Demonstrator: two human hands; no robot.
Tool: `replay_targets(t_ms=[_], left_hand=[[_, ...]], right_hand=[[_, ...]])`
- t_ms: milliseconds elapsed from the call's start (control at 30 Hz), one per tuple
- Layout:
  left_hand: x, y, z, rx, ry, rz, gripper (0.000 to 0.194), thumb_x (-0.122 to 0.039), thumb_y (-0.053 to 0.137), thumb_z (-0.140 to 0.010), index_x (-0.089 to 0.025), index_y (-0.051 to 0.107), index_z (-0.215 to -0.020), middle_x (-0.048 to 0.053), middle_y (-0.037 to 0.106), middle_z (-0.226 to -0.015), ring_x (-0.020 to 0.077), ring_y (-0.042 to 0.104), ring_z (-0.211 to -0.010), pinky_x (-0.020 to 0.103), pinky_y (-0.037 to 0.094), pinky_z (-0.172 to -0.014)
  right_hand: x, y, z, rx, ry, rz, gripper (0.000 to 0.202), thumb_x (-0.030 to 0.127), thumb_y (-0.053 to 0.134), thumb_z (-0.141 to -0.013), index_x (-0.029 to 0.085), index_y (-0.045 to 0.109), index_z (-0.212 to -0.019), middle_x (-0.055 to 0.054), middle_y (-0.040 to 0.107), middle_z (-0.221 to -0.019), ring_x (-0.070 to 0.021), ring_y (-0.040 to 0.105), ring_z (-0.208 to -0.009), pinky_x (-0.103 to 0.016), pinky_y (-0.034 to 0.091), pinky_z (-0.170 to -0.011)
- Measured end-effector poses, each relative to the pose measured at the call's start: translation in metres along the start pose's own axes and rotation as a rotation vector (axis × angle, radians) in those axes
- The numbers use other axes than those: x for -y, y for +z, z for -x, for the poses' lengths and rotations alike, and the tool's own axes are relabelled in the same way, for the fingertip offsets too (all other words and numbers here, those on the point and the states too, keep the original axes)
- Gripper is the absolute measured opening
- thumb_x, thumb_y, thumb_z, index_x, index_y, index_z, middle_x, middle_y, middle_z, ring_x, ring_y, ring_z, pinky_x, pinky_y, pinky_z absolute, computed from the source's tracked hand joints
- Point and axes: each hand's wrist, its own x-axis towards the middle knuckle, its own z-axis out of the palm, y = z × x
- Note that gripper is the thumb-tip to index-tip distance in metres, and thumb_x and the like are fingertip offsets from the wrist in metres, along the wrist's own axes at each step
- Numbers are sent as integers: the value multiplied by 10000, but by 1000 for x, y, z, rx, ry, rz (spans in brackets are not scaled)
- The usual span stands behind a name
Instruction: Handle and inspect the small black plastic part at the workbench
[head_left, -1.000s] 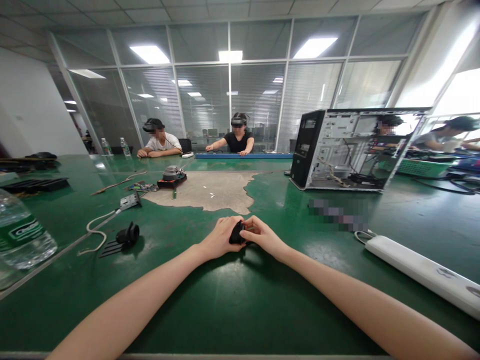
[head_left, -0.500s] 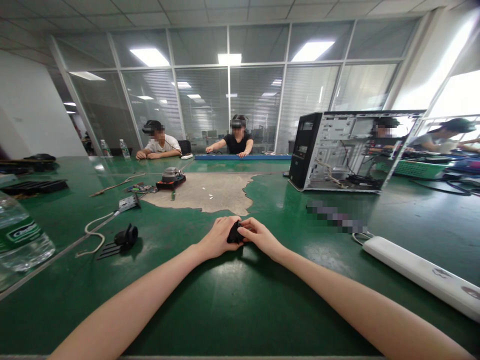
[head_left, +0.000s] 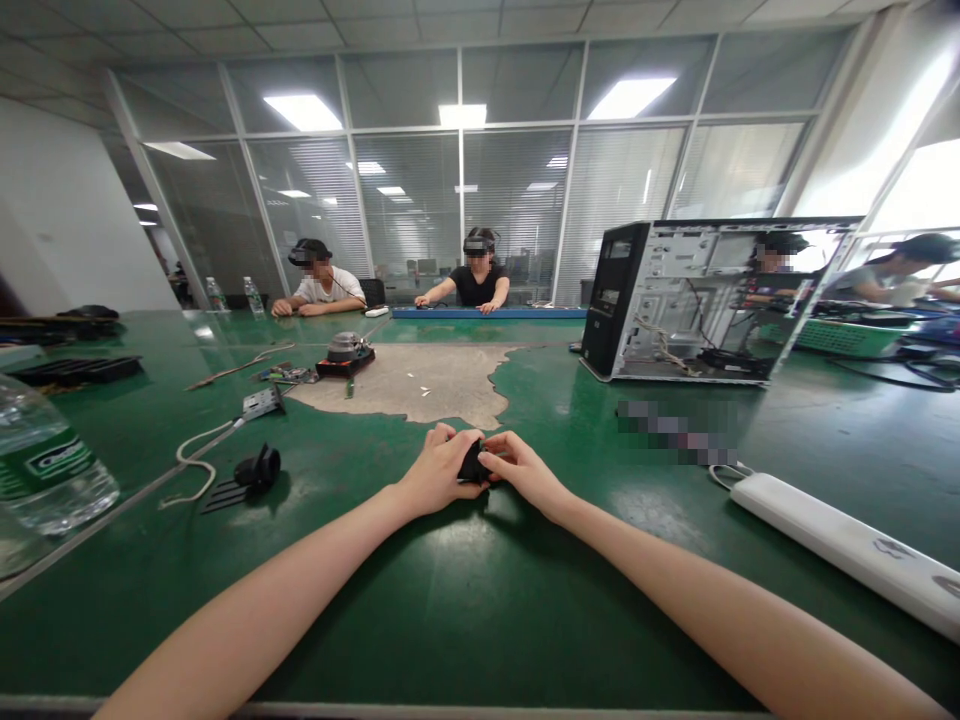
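Note:
A small black part (head_left: pixel 472 464) is held between my two hands, just above the green table; its exact kind cannot be made out. My left hand (head_left: pixel 441 470) wraps round its left side, thumb below and fingers over the top. From the other side my right hand (head_left: pixel 523 468) pinches it with thumb and fingertips. The fingers cover much of it. Left of my hands a black plastic piece with a round collar and long prongs (head_left: pixel 255 470) lies on the table, beside a metal connector box (head_left: pixel 262 401) with a pale cable.
An open computer case (head_left: pixel 619 300) stands at the right back, with a white power strip (head_left: pixel 832 540) nearer. A water bottle (head_left: pixel 52 470) is at far left. A cooler-like part (head_left: pixel 345 352) sits by the bare patch (head_left: pixel 420 390). Co-workers sit across the table.
The whole view has shifted slightly. Both hands stay at the same place round the black part, with the left fingers lifted a little.

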Motion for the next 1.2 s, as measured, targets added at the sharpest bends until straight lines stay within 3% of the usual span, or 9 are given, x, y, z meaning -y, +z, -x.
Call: replay_targets(t_ms=[233, 400, 533, 700, 1033, 1200], left_hand=[[4, 0, -2, 67, 39, 24, 567, -401, 585, -690, -206, 332, -1158, 51, 546, -1040, 217, 524, -905, 325, 320, -776], [3, 0, -1, 70, 48, 26, 575, -405, 582, -696, -206, 308, -1160, 55, 540, -1084, 216, 537, -936, 315, 304, -776], [1, -2, -1, 77, 50, 38, 567, -376, 593, -683, -210, 316, -1149, 51, 537, -1088, 214, 529, -953, 312, 300, -787], [0, -4, -1, 84, 29, 45, 564, -355, 596, -676, -221, 319, -1150, 36, 557, -1044, 209, 540, -919, 308, 304, -771], [1, -2, -1, 76, 52, 29, 561, -374, 593, -687, -209, 323, -1150, 54, 538, -1095, 217, 531, -944, 314, 302, -778], [0, -4, -1, 84, 41, 40, 559, -359, 596, -686, -219, 319, -1151, 39, 552, -1066, 211, 537, -923, 311, 302, -769]], right_hand=[[6, -3, 3, 84, -122, 17, 307, 324, 690, -623, 201, 474, -804, 14, 544, -850, -143, 556, -818, -300, 472, -722], [9, -1, 3, 39, -19, -44, 273, 388, 624, -677, 197, 462, -786, 12, 548, -821, -114, 553, -696, -254, 465, -590], [5, -1, 2, 31, 17, -13, 319, 396, 646, -649, 191, 479, -827, 0, 557, -828, -121, 556, -702, -274, 472, -617], [7, -4, 5, 131, -90, -9, 345, 338, 691, -619, 210, 470, -851, 20, 561, -816, -132, 558, -758, -291, 471, -685], [4, 0, 2, 26, 25, -7, 314, 401, 620, -677, 196, 472, -865, -10, 551, -849, -131, 553, -711, -287, 460, -619], [5, -3, 4, 104, -102, 14, 347, 328, 692, -619, 207, 464, -850, 2, 544, -869, -147, 552, -817, -324, 450, -753]])
